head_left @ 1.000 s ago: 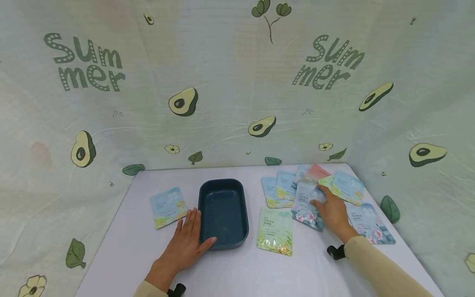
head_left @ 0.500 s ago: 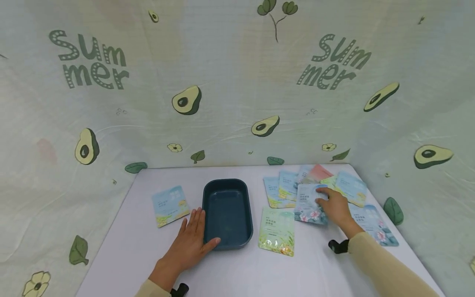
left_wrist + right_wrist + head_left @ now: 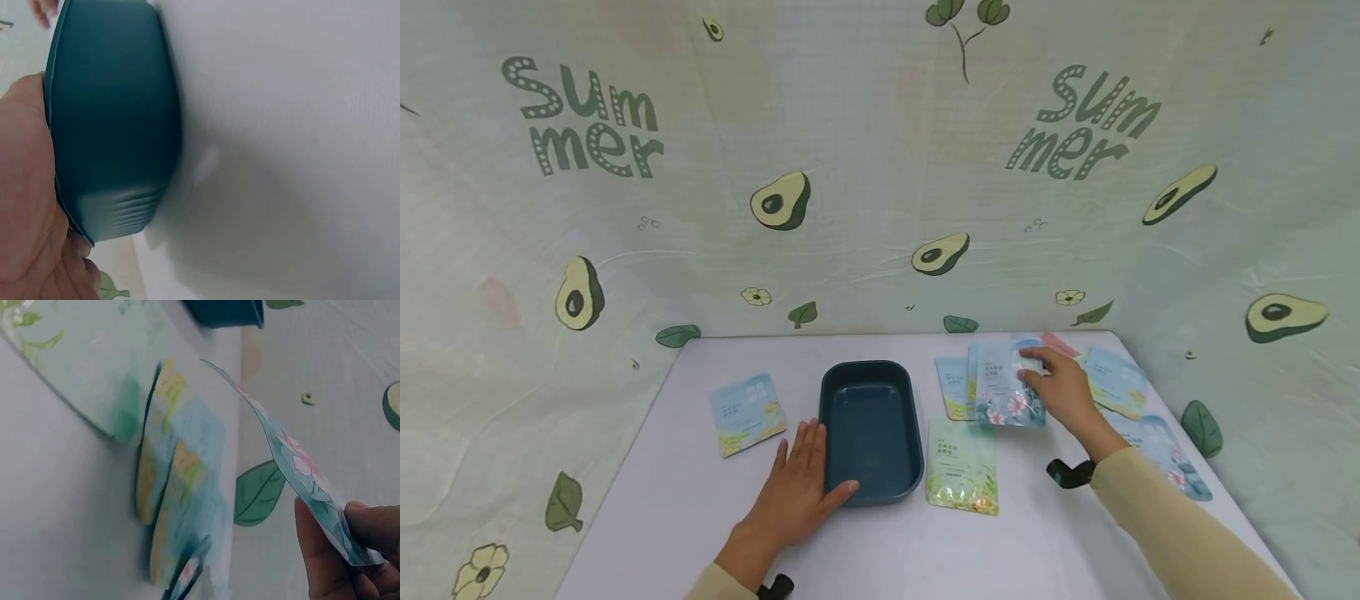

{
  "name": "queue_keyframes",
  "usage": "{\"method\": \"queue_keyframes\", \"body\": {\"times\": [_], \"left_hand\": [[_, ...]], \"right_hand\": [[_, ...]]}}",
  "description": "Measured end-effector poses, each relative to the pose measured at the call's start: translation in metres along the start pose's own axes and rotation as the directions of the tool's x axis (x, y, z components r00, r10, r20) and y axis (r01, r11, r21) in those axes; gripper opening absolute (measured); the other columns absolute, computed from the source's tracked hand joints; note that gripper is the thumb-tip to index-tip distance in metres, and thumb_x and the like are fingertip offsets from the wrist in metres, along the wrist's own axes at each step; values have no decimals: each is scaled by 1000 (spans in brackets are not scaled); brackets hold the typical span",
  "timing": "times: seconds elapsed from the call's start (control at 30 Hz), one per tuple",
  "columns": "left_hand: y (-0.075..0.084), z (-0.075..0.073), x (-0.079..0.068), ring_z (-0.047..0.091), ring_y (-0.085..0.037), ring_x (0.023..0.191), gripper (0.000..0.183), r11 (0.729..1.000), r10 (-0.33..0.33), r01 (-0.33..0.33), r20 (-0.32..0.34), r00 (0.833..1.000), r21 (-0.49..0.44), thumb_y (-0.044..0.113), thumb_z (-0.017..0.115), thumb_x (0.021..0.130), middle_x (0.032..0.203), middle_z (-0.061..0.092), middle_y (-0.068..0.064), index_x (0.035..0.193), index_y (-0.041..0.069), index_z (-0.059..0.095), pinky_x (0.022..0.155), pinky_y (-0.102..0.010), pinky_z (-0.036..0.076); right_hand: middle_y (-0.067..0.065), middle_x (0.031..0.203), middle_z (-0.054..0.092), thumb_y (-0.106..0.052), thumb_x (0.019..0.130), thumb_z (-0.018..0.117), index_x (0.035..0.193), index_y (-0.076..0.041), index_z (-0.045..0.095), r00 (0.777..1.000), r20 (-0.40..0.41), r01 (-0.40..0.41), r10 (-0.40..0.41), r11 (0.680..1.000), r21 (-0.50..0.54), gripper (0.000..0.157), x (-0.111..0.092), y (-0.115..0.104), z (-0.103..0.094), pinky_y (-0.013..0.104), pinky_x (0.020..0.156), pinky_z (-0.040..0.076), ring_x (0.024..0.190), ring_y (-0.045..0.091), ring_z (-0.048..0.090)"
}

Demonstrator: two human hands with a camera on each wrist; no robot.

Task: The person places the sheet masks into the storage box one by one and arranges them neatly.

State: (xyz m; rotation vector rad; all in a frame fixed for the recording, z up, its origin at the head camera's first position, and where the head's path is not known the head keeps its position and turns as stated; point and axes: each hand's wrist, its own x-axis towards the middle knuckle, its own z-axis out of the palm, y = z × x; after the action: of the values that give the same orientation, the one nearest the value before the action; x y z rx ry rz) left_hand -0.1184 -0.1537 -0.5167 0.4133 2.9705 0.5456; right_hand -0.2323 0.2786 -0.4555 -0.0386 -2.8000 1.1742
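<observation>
W/ 12 o'clock at the far side of the tray, we start near. The L hand (image 3: 793, 487) is at abt 8, fingers straight, thumb spread to the near end; it touches the dark teal tray (image 3: 874, 446) w/o gripping it. The tray sits upright on the white tabletop (image 3: 655, 533). Btwn 3 and 4, just beside it, we see a green pkt (image 3: 962, 471) lying flat. Well out at 3, a second floral pkt (image 3: 1168, 458) is partly under the R forearm. At 9, a lone blue pkt (image 3: 748, 414) lies near the L fingertips.

Farther off, btwn 2 and 3, the R hand (image 3: 1062, 390) pinches a floral pkt (image 3: 1009, 387) btwn thumb and fingers at its right edge. We'd say it's prob. off the table, tho the R wrist view is dim. Behind it we spot blue pkts (image 3: 953, 387), overlapping, plus a pink pkt (image 3: 1060, 343) and, right of the hand, a blue-yellow pkt (image 3: 1116, 383). Last, the avocado-print backdrop (image 3: 842, 267).
</observation>
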Motion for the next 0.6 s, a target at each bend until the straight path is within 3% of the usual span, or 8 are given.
{"method": "queue_keyframes", "body": {"times": [0.17,0.3,0.5,0.6], "left_hand": [[2,0,0,10,-39,164,104,1000,6,-6,-5,1000,7,70,52,102,175,14,-23,166,-4,18,128,-67,13],[0,-1,0,9,-39,164,104,1000,8,-8,-1,1000,18,70,52,101,175,14,-22,167,-3,18,128,-67,13],[-1,-1,2,8,-36,165,106,997,-5,5,-8,1000,78,74,49,100,176,14,-20,167,-2,18,129,-66,12],[0,-1,3,9,-36,165,108,995,-11,12,-10,1000,99,77,47,99,176,15,-20,167,-2,20,129,-66,13]], "right_hand": [[24,158,50,-11,103,67,144,-5,63,999,25,21,-24,994,109,41,6,-31,13,63,116,42,145,47,49],[22,155,55,-11,102,69,141,-7,66,997,46,45,-55,982,184,40,9,-58,35,59,112,48,139,43,55],[16,159,52,-13,102,71,139,-12,69,986,141,48,-92,956,291,37,5,-99,78,61,114,46,151,44,42],[13,158,53,-13,102,71,138,-14,69,976,189,41,-107,945,324,36,0,-114,102,60,112,48,152,43,41]]}}
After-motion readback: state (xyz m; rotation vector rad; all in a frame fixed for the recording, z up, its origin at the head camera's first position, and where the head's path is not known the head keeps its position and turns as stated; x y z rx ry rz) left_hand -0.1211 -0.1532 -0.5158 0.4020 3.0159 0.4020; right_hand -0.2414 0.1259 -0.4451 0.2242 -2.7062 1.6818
